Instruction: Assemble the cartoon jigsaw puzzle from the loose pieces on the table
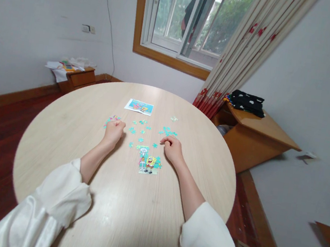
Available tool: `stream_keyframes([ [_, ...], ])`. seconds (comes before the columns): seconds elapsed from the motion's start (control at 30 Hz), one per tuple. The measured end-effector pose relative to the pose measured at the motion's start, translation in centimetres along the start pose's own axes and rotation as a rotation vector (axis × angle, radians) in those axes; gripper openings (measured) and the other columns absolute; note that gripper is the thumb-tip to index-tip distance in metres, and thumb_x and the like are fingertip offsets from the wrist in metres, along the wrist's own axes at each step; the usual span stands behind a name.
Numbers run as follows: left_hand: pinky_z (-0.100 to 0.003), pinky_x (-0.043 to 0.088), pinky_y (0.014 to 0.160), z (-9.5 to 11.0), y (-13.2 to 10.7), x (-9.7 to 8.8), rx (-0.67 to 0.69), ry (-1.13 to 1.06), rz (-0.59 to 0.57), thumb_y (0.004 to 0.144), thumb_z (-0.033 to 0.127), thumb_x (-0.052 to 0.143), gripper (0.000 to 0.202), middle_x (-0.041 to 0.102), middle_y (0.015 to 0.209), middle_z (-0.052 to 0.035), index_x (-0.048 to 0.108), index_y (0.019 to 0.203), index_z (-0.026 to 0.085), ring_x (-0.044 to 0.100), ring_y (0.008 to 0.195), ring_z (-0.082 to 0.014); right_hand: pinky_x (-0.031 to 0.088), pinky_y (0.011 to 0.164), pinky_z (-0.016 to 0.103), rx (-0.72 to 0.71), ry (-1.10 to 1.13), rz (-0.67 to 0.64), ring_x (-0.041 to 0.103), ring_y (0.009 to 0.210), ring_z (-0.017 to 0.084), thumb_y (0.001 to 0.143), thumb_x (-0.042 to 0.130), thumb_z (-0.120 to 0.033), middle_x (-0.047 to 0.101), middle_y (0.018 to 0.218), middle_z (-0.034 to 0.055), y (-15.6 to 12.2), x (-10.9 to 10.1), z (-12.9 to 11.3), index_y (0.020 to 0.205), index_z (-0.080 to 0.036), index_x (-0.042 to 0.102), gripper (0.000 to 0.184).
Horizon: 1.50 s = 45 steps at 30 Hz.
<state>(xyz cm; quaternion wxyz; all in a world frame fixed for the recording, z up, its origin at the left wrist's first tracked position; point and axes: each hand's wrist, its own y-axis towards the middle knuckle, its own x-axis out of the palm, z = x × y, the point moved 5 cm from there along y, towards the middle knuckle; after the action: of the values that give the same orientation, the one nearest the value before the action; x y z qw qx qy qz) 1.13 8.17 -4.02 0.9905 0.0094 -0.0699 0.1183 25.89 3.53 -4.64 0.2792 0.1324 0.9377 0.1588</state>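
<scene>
Both my hands rest on a round light-wood table [59, 133]. My left hand [114, 130] is curled into a fist beside a small clump of pink and teal puzzle pieces [112, 119]; I cannot make out anything inside it. My right hand [173, 147] lies with fingers curled under, just right of a partly assembled cartoon puzzle [148, 163]. Several loose teal pieces [142, 130] are scattered between and beyond the hands, with another cluster of teal pieces [168, 131] near the right hand. A printed reference picture [139, 106] lies farther back.
A low wooden cabinet [78, 76] with papers stands at the left wall. To the right, a wooden stand [258, 132] carries folded black dotted cloth [246, 102]. A window and curtain [240, 48] are behind the table. Dark red floor surrounds it.
</scene>
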Motion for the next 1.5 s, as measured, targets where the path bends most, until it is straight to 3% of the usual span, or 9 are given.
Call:
stream_keyframes([
  [0.2,-0.021,0.020,0.046,0.8,-0.4,0.5,0.172,0.214,-0.086,0.059,0.004,0.054,0.032,0.031,0.040,0.0071,0.031,0.041,0.019,0.029,0.043,-0.0080,0.044,0.074,0.029,0.018,-0.004,-0.007,0.057,0.072,0.016,0.066,0.040,-0.009,0.061,0.066,0.0010,0.1,0.1,0.0,0.057,-0.020,0.061,0.026],
  [0.4,-0.024,0.032,0.056,1.3,-1.4,2.0,0.380,0.473,-0.294,0.062,0.009,0.060,0.009,0.047,0.053,0.0047,0.061,0.062,0.018,0.040,0.051,-0.0125,0.043,0.075,0.029,0.005,-0.022,-0.027,0.057,0.072,0.016,0.067,0.040,-0.009,0.062,0.066,0.0011,0.0,0.1,-0.3,0.056,-0.020,0.061,0.026],
  [0.5,-0.028,0.040,0.068,1.0,-0.7,1.5,0.452,0.604,-0.224,0.067,0.010,0.056,0.013,0.058,0.068,-0.0018,0.066,0.067,0.017,0.049,0.061,-0.0162,0.043,0.076,0.030,0.009,-0.025,-0.039,0.057,0.072,0.016,0.067,0.041,-0.009,0.062,0.066,0.0009,0.0,0.1,-0.4,0.056,-0.020,0.061,0.025],
  [0.63,-0.035,0.042,0.084,0.2,0.7,0.4,0.483,0.721,-0.111,0.070,0.009,0.049,0.020,0.063,0.076,-0.0077,0.068,0.069,0.017,0.056,0.078,-0.0235,0.043,0.076,0.030,0.014,-0.033,-0.045,0.056,0.071,0.016,0.068,0.042,-0.009,0.062,0.065,0.0006,0.0,0.1,-0.4,0.056,-0.020,0.062,0.025],
  [1.03,-0.040,0.043,0.086,-1.4,1.4,0.7,0.551,0.869,-0.199,0.070,0.004,0.045,0.036,0.063,0.081,-0.0119,0.075,0.086,0.016,0.057,0.087,-0.0287,0.043,0.075,0.029,0.010,-0.049,-0.060,0.056,0.071,0.016,0.069,0.042,-0.010,0.060,0.066,0.0010,-0.2,0.2,-0.7,0.056,-0.020,0.062,0.026],
  [1.5,-0.043,0.040,0.091,-1.4,0.1,1.4,0.534,1.103,-0.294,0.082,0.026,0.052,0.033,0.056,0.097,-0.0106,0.073,0.106,0.021,0.050,0.098,-0.0291,0.042,0.076,0.028,0.020,-0.076,-0.077,0.058,0.072,0.016,0.069,0.042,-0.007,0.062,0.066,0.0014,-0.2,0.2,-0.8,0.055,-0.019,0.062,0.027],
])
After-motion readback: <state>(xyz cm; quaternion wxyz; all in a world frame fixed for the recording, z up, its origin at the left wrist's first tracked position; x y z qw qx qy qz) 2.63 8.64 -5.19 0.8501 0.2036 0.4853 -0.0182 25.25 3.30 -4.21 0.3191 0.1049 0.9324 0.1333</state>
